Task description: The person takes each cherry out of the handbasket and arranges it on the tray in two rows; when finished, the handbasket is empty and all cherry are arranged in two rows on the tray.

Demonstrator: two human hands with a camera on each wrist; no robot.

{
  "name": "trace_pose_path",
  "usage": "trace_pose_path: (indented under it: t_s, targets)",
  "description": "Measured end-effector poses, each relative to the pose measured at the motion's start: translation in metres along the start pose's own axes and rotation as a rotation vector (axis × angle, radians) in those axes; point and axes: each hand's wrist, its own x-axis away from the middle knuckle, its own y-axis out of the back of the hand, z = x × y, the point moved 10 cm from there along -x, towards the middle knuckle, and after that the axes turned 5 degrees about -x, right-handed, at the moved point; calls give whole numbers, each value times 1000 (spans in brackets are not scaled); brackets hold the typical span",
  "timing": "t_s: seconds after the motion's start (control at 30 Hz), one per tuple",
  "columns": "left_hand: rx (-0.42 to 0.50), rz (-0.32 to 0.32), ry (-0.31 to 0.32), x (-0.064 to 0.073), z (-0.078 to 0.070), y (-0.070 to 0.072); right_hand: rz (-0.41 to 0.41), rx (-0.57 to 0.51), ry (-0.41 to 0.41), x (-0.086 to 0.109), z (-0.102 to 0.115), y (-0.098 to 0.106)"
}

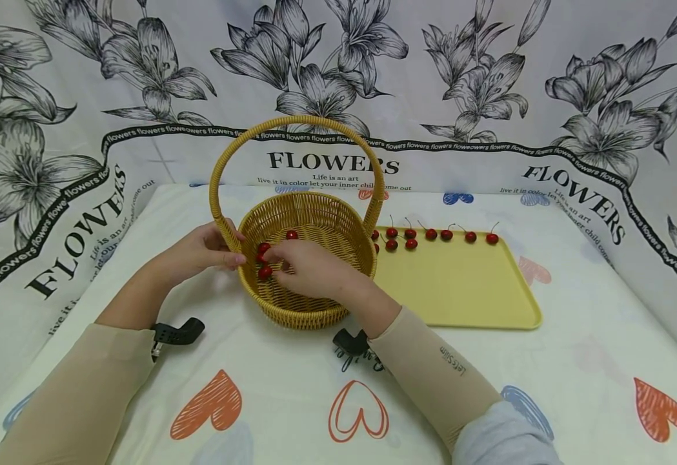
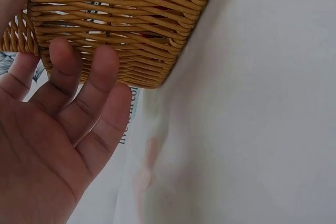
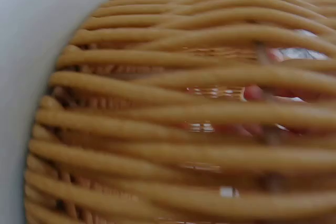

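A round woven wicker basket (image 1: 315, 316) with a tall arched handle stands on the cloth. My left hand (image 1: 201, 252) grips it at the left base of the handle; in the left wrist view the fingers (image 2: 105, 72) curve along the outer weave. Inside the basket is my right hand (image 1: 312, 268), its thumb and index finger around a red cherry (image 1: 261, 258) at the left wall. Other cherries lie close by, one below (image 1: 265, 272) and one farther back (image 1: 292, 235). Wickerwork fills the right wrist view and mostly hides that hand.
Right of the basket lies a yellow tray (image 1: 460, 284), with several stemmed cherries (image 1: 446, 235) lined up along its far edge. Beneath everything is a white cloth (image 1: 280, 387) printed with hearts. A flower-patterned curtain (image 1: 338, 97) rises behind and at the sides.
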Motion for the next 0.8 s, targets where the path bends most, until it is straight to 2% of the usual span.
trace_pose_path:
  t_s: [0.13, 0.2, 0.33, 0.53, 0.8]
  targets:
    - [6, 2, -12, 1, -1, 0, 173, 50, 17, -4, 1, -28]
    - [10, 0, -21, 1, -2, -1, 212, 53, 23, -4, 0, -34]
    - [17, -4, -31, 0, -2, 0, 185, 98, 3, -6, -3, -32]
    - [10, -11, -5, 2, 0, 1, 148, 215, -12, -6, -6, -29]
    - [4, -11, 10, 2, 0, 1, 152, 215, -69, -4, -13, -28]
